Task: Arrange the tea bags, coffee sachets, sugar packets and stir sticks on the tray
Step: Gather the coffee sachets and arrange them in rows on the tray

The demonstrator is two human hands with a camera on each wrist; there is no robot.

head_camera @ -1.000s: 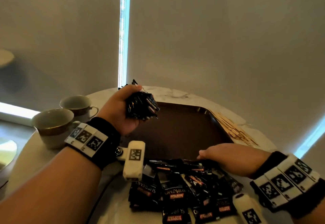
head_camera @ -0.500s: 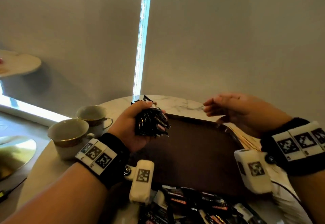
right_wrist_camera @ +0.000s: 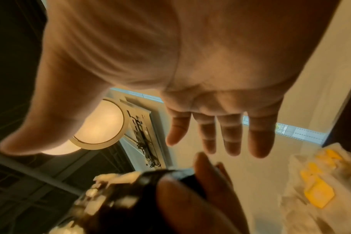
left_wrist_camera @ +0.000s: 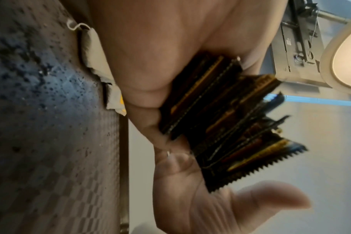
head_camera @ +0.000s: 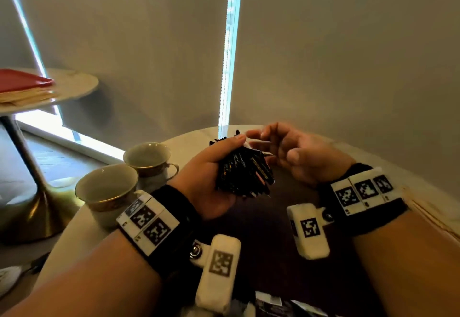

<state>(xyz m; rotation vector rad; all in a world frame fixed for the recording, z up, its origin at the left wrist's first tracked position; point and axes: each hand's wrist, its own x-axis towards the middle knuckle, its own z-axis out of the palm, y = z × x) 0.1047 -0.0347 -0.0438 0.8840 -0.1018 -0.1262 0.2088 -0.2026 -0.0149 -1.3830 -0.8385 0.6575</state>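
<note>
Glossy black foil sachets (head_camera: 245, 173), matt textured brown tray (left_wrist_camera: 50, 142), seemingly glazed ceramic cups (head_camera: 107, 189), marble tabletop (head_camera: 196, 140)

two empty cups (head_camera: 124, 187) sit side by side on the marble surface (head_camera: 189, 142), and a second round table (head_camera: 74, 85) further back carries a red tray (head_camera: 22, 79)

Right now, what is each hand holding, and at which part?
The left hand grips a bundle of black sachets around one end, so the serrated ends fan out. The right hand holds nothing; its fingers are spread beside the bundle.
</note>
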